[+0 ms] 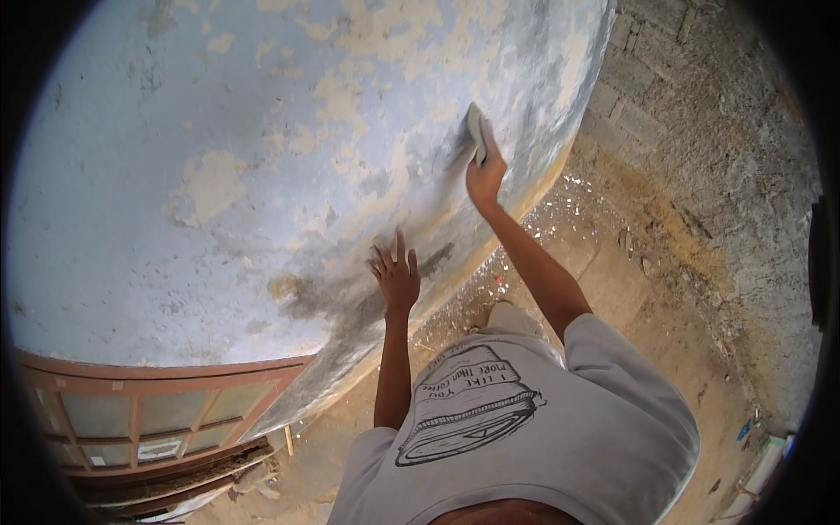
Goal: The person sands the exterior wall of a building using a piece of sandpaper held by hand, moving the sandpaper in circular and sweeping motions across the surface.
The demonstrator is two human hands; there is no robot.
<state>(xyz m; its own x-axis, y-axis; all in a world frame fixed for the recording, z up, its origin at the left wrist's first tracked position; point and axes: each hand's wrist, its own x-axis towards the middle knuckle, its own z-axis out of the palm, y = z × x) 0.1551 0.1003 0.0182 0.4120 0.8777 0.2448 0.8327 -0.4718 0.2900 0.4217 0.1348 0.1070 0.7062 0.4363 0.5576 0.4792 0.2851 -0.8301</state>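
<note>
My right hand [486, 178] is closed around a thin, pale grey-green folded sheet [476, 131] that looks like sandpaper. It holds the sheet against a light blue wall [289, 157] with peeling, cream-coloured patches, near the wall's right-hand edge. A dark shadow falls on the wall beside it. Lower and to the left, my left hand [398, 273] has its fingers spread against the same wall, close to a dark grey smudged stretch, and holds nothing. The face of the sheet toward the wall is hidden.
A brown-framed window [144, 416] with several panes is at the lower left, with boards [175, 486] by it. Pale flakes lie on the dirt ground [604, 289] along the wall's foot. A rough block wall [700, 140] rises on the right.
</note>
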